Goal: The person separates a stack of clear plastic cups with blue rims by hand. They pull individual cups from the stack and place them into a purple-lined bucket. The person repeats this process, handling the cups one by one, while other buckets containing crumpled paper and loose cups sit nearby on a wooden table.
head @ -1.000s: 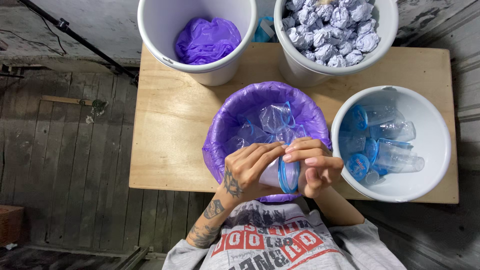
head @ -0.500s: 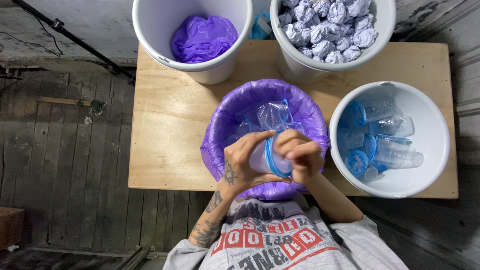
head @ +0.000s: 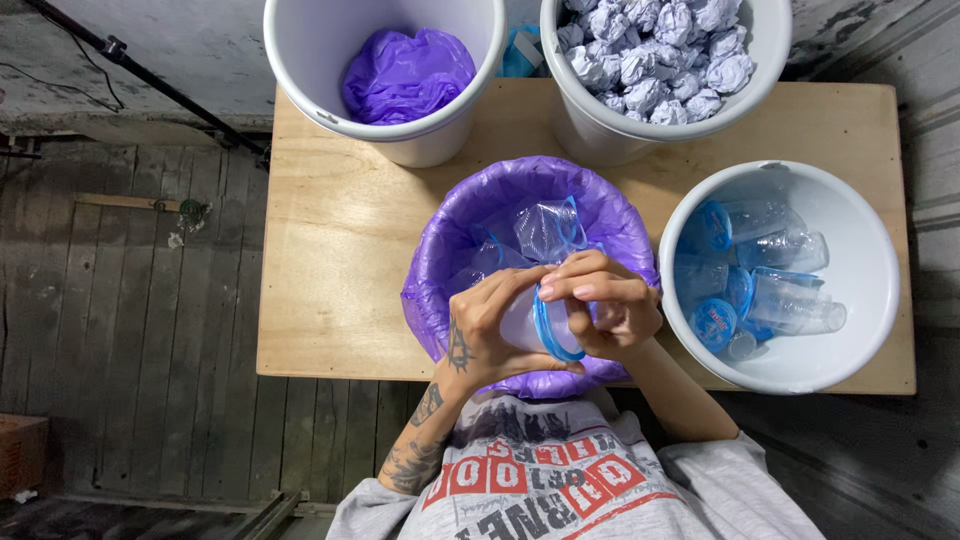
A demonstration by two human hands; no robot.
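Both hands close on one clear plastic cup [head: 527,322] with a blue rim, held on its side just above the near edge of the purple-lined bucket [head: 440,270]. The left hand [head: 482,330] wraps around the cup's body from the left, thumb and fingers curled about it. The right hand [head: 608,305] grips from the right and from above, its fingers [head: 575,272] arched over the blue rim and pressing on the cup's mouth; whether they pinch a lid or a seal there cannot be told, as the hands cover that part.

Below the hands, inside the purple liner, lie a few more clear cups [head: 545,228] with blue rims, crumpled and tilted against one another.

Just right of this bucket, touching or nearly touching it, stands a white bucket [head: 868,260] with a heap of clear cups and round blue lids [head: 712,322] lying at odd angles in its left half.

At the far side of the table [head: 340,240] stand two more white buckets. The left one [head: 300,60] holds a bunched purple bag [head: 405,75]. The right one [head: 570,110] is piled high with crumpled grey-white paper balls [head: 660,45]. Between them a bit of something blue [head: 522,52] shows, too hidden to name.

The table is bare light plywood, set on a dark plank floor [head: 130,300]. A black rod [head: 150,85] runs slantwise across the upper left. The person's grey printed shirt [head: 560,480] fills the bottom edge
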